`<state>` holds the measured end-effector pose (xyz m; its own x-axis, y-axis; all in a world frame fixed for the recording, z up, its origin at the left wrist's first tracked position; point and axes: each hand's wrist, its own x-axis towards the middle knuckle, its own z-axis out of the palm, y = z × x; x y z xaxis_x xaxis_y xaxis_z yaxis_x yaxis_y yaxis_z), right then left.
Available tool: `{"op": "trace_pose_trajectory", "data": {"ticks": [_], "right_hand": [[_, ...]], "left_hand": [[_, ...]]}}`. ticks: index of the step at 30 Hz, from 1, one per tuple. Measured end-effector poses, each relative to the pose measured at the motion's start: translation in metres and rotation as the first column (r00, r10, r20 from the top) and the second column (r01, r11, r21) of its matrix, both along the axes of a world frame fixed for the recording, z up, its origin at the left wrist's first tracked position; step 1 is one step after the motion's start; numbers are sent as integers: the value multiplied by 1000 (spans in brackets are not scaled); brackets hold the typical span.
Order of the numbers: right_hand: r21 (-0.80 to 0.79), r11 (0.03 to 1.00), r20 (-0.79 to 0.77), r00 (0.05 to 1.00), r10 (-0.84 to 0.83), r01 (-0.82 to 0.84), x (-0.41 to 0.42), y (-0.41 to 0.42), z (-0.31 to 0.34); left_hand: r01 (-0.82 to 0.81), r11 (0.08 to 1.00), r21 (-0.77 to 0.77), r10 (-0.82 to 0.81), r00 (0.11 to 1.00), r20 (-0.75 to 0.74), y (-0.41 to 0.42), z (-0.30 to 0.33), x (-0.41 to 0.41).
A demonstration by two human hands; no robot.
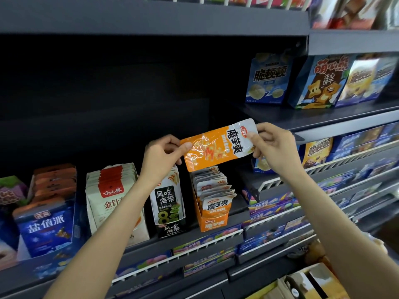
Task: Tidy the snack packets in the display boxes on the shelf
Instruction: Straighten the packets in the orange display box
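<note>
Orange packet [218,145] pinched by left hand [160,157] and right hand [274,145] above its orange box [212,222], black box [170,227] beside.

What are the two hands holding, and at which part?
One orange snack packet, sideways: left hand pinches its orange end, right hand its white end.

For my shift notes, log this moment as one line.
stage: packet lifted | left hand: pinches orange packet | right hand: pinches other end | below: orange display box
</note>
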<state>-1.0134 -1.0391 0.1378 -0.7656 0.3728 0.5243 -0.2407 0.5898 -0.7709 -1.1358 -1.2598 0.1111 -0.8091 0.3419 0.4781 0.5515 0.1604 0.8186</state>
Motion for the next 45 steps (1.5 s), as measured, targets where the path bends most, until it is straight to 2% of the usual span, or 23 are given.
{"op": "trace_pose_trajectory", "data": {"ticks": [6,8,11,13,15,22,24,29,33,38,43,45], "right_hand": [[-15,1000,-110,994,0,-2,11,-4,8],[62,996,-165,985,-58,69,14,0,8],[275,939,-250,959,-138,206,15,6,3],[314,919,-269,950,-155,239,13,8,0],[322,913,-277,947,-161,250,11,9,-3],[347,902,-287,945,-157,256,5,11,-8],[341,904,-293,943,-160,259,4,11,-8],[377,889,-331,934,-135,262,-1,11,-6],[501,834,-311,948,-75,230,-12,4,-6],[667,738,-172,985,22,100,-41,-6,-2],[797,593,107,993,53,-117,-77,-16,-5],[798,567,203,977,68,-205,-83,-20,-4]], "left_hand": [[83,996,23,-84,994,69,1,-5,-15],[106,978,-181,-112,993,-26,-4,-6,-26],[191,797,-574,-279,958,-69,-6,-5,-37],[233,707,-668,-348,937,-41,-2,-5,-41],[258,664,-702,-384,923,-24,3,-5,-45],[386,607,-695,-450,888,100,15,-3,-60],[339,612,-715,-438,897,50,17,-6,-62],[13,709,-705,-275,926,-259,23,-8,-75],[-29,725,-688,-226,933,-278,25,-8,-88],[59,781,-621,-220,958,-186,23,-10,-94],[95,809,-579,-199,973,-118,19,-13,-99],[97,809,-579,-209,969,-129,19,-16,-99]]}}
